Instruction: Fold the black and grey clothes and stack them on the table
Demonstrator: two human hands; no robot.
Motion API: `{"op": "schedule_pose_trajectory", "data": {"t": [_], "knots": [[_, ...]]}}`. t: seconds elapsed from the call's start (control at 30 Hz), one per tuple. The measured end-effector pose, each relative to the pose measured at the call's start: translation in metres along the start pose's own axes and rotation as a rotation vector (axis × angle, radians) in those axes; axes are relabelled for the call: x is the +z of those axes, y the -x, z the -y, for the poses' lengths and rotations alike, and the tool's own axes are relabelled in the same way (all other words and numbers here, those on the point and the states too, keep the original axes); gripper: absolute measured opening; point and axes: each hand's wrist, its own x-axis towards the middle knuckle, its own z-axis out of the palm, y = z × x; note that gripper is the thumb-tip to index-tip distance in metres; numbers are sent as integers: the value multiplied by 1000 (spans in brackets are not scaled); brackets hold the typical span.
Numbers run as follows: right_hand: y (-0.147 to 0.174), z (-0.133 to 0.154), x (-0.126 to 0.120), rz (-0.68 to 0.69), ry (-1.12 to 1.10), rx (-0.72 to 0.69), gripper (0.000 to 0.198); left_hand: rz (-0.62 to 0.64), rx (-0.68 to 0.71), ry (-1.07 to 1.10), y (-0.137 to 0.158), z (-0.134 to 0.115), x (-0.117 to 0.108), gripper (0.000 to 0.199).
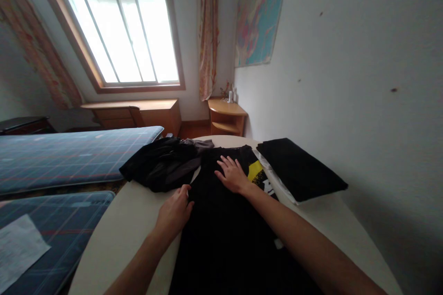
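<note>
A black T-shirt (221, 235) with a yellow and white print lies spread lengthwise on a round pale table (138, 226). My right hand (233, 176) rests flat on its upper part, fingers spread, beside the yellow patch. At the shirt's left edge, my left hand (174, 211) has its fingers curled and appears to grip the cloth; its fingertips are partly hidden. Just beyond my left hand sits a crumpled heap of black and grey clothing (162, 163). On the right is a neatly folded black garment (299, 168), with something white showing beneath it.
Left of the table are two blue plaid mattresses (79, 156), the nearer one with a paper sheet (22, 251) on it. A desk (155, 113) stands under the window, and a small corner shelf (226, 109) at the back. The white wall (346, 64) runs along the right.
</note>
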Motion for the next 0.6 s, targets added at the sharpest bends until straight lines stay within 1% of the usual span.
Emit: {"op": "schedule_pose_trajectory", "data": {"t": [0.1,0.2,0.27,0.33,0.4,0.43,0.53,0.6], "knots": [[42,26,-6,59,-25,-193,61,26,0,115,-7,13,0,32],[89,51,-12,173,-76,-358,68,18,21,225,-13,24,2,31],[117,66,-15,243,-128,-400,71,-29,59,263,-16,28,4,29],[141,78,-13,262,-170,-451,76,-106,112,270,-19,30,7,29],[160,87,-3,246,-182,-523,79,-175,173,253,-21,31,10,30],[168,91,5,229,-174,-568,77,-195,196,240,-22,31,12,30],[189,100,35,152,-111,-741,52,-215,213,202,-26,28,14,29],[200,106,51,94,-90,-849,48,-216,199,180,-27,25,15,29]]}}
